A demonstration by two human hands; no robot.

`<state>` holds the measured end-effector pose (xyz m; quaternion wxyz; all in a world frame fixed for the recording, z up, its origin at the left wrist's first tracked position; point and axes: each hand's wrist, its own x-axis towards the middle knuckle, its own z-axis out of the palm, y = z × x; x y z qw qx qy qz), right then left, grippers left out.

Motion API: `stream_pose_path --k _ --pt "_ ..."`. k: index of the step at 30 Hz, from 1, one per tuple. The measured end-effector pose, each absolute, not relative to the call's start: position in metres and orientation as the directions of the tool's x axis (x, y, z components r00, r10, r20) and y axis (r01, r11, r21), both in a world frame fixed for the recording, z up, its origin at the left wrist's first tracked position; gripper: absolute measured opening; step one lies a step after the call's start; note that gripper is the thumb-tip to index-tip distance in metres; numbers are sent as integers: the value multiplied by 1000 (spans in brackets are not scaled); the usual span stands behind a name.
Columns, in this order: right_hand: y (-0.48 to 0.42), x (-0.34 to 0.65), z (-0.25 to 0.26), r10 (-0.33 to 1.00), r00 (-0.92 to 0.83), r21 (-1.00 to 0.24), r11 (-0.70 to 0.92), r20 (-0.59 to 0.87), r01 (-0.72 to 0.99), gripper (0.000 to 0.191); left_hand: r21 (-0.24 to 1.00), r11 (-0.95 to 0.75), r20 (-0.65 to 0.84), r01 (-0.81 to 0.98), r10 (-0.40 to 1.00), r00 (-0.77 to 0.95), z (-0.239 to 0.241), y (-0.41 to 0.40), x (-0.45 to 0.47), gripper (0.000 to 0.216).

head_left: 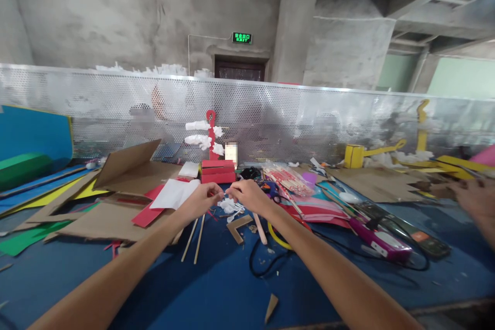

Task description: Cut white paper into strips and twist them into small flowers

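Forearms (116, 273) flank sticks (199, 240) and cardboard (233, 228), left hand (201, 200) and right hand (250, 197) pinched narrow near white scraps (229, 206), contents unclear.

Cardboard (108, 221) left of your left hand (204, 197), packet (290, 178) right of your right hand (250, 196).
A box (218, 174) stands behind both, perhaps touching the screen (174, 108); sticks (199, 240) lie nearer you.

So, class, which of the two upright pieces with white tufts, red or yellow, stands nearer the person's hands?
The red upright piece, just beyond the left hand and right hand; the yellow upright piece stands far off to the right.
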<state>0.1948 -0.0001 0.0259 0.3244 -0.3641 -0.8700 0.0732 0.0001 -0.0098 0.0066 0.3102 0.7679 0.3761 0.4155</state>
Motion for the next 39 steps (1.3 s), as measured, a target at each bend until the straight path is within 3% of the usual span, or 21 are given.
stream_pose_path --k 9,18,22,24,28,31,39 --pt "-4 198 31 700 -480 -567 712 529 414 14 837 -474 373 274 860 349 0 -1 -4 27" --pt "3 200 28 744 -415 -403 645 523 649 42 832 -490 379 259 845 378 2 -5 -1 22" --pt "2 201 29 748 -431 -371 638 504 675 49 830 -487 372 272 847 379 0 -3 -2 22" --pt "-1 200 30 738 -456 -407 662 496 629 46 825 -487 370 285 848 379 -1 -3 -3 23" --pt "-4 198 31 693 -504 -477 721 515 503 22 802 -501 374 325 845 382 2 -4 -5 27" --pt "-2 197 29 695 -496 -466 718 521 517 15 777 -512 369 365 841 395 8 -3 -5 28" --pt "8 204 27 712 -446 -414 688 542 596 31 705 -568 367 425 804 467 30 12 1 25"
